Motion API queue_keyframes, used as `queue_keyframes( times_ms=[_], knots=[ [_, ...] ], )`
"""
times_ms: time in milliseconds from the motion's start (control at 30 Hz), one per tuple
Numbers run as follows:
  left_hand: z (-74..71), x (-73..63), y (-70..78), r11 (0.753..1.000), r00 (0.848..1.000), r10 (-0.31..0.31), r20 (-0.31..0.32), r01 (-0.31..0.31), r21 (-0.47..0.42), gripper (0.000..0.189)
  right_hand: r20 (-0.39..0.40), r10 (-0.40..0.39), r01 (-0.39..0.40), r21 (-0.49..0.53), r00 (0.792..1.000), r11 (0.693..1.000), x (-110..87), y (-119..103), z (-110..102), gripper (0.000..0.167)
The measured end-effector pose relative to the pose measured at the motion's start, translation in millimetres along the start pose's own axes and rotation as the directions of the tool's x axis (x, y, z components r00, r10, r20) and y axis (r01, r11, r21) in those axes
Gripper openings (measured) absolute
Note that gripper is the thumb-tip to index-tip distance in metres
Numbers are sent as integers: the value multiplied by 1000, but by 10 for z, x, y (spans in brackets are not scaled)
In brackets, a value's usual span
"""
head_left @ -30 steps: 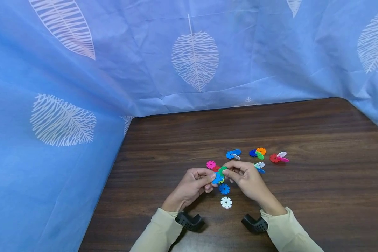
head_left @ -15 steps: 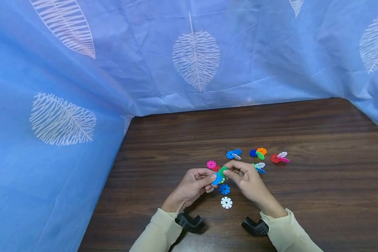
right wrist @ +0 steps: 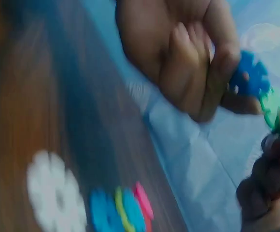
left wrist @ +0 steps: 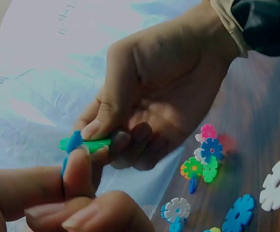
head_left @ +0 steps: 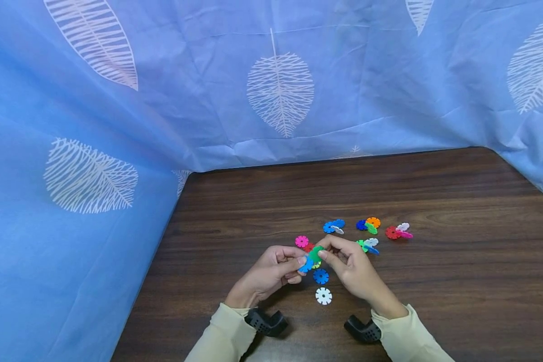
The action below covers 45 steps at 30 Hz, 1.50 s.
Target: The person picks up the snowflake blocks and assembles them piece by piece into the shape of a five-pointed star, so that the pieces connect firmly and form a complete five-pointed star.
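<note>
In the head view my left hand (head_left: pixel 271 271) pinches a blue notched plastic disc (head_left: pixel 305 265) between thumb and fingers. My right hand (head_left: pixel 355 269) pinches a green notched disc (head_left: pixel 315 253) by its edge. The two discs meet edge to edge over the table; in the left wrist view the blue disc (left wrist: pixel 74 141) stands crosswise on the green one (left wrist: pixel 97 145). Below the hands lie a loose blue disc (head_left: pixel 321 276) and a white disc (head_left: pixel 323 296). A pink disc (head_left: pixel 301 242), a red one (head_left: pixel 308 248) and a partly hidden yellow-green one (head_left: pixel 317 265) are close by.
Joined disc clusters lie beyond on the dark wooden table (head_left: pixel 457 261): a blue-and-white one (head_left: pixel 334 226), a blue-orange-green one (head_left: pixel 368 225), a red-white-pink one (head_left: pixel 399 231) and a green-white-blue one (head_left: pixel 368 246). A blue leaf-print cloth (head_left: pixel 208 90) borders the table.
Both hands have shifted slightly left with the discs, and more of the green-white-blue cluster shows beside my right hand. The head view has tilted up a little.
</note>
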<state>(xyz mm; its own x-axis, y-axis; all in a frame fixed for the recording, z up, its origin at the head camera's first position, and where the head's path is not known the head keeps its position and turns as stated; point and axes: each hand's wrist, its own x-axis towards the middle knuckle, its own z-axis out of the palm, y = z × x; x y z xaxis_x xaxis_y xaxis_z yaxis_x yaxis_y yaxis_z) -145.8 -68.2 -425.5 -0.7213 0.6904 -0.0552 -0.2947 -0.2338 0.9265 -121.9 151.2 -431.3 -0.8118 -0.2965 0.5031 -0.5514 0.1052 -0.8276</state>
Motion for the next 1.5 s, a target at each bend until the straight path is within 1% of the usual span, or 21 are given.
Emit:
queue_keyframes(
  times_ms=[67, 133, 200, 233, 267, 300, 400, 533, 700, 800, 967, 1067, 1100, 1200, 1267, 1300, 1333, 1400, 1500],
  knots=[
    [-5, -4, -6, 1000, 1000, 21, 8, -21, -13, 20, -24, 59, -56, 118, 998, 991, 0, 2, -6, 18],
    [-3, 1, -23, 999, 999, 30, 14, -29, -26, 21, -68, 78, -66, 165, 995, 984, -20, -5, -20, 14],
    [4, 18, -47, 999, 1000, 26, 14, -26, -36, 21, -99, 75, -56, 184, 992, 981, -46, -16, -35, 13],
    [9, 25, -55, 999, 1000, 19, 10, -18, -37, 21, -108, 71, -52, 169, 992, 984, -54, -26, -38, 14],
    [13, 32, -62, 999, 1000, 13, 4, -13, -38, 21, -112, 60, -45, 133, 992, 990, -58, -33, -38, 16],
    [15, 39, -69, 999, 1000, 7, -4, -7, -42, 22, -107, 46, -37, 91, 993, 995, -59, -35, -34, 17],
    [11, 44, -71, 999, 999, 5, -38, -7, -47, 24, -76, 43, -40, 34, 996, 999, -30, -29, -1, 20],
    [-1, 30, -60, 998, 997, 12, -76, -16, -53, 27, -62, 57, -55, 23, 996, 998, 8, -6, 51, 20],
    [22, 24, -69, 997, 991, -14, -131, 4, -78, 28, -67, 72, -71, 13, 995, 997, 2, -5, 83, 20],
    [52, 29, -79, 995, 988, -23, -151, 8, -100, 28, -83, 79, -81, -17, 993, 997, -10, -28, 84, 21],
    [61, 45, -81, 995, 986, -27, -167, 10, -103, 26, -96, 93, -102, -99, 991, 990, 16, -34, 62, 20],
    [43, 57, -79, 996, 984, -20, -176, 6, -84, 22, -77, 117, -125, -102, 990, 987, 44, -10, 33, 16],
    [37, 60, -77, 997, 983, -18, -182, 5, -76, 21, -64, 127, -132, -85, 990, 988, 54, 2, 20, 14],
    [19, 68, -80, 999, 977, -26, -210, 16, -49, 18, -22, 166, -167, -41, 986, 985, 70, 48, -30, 21],
    [11, 73, -84, 999, 972, -32, -232, 26, -29, 14, 7, 195, -194, -55, 981, 979, 74, 78, -69, 25],
    [7, 75, -89, 999, 969, -33, -245, 30, -19, 11, 25, 219, -216, -73, 975, 974, 71, 89, -90, 24],
    [4, 76, -94, 999, 967, -34, -254, 32, -11, 10, 43, 245, -239, -114, 969, 964, 66, 100, -108, 22],
    [1, 79, -106, 1000, 962, -27, -272, 29, 3, 9, 88, 303, -279, -208, 949, 937, 45, 113, -142, 16],
    [2, 85, -119, 1000, 954, -1, -299, 5, 13, 11, 150, 364, -293, -359, 919, 886, 7, 124, -166, 14]
  ],
)
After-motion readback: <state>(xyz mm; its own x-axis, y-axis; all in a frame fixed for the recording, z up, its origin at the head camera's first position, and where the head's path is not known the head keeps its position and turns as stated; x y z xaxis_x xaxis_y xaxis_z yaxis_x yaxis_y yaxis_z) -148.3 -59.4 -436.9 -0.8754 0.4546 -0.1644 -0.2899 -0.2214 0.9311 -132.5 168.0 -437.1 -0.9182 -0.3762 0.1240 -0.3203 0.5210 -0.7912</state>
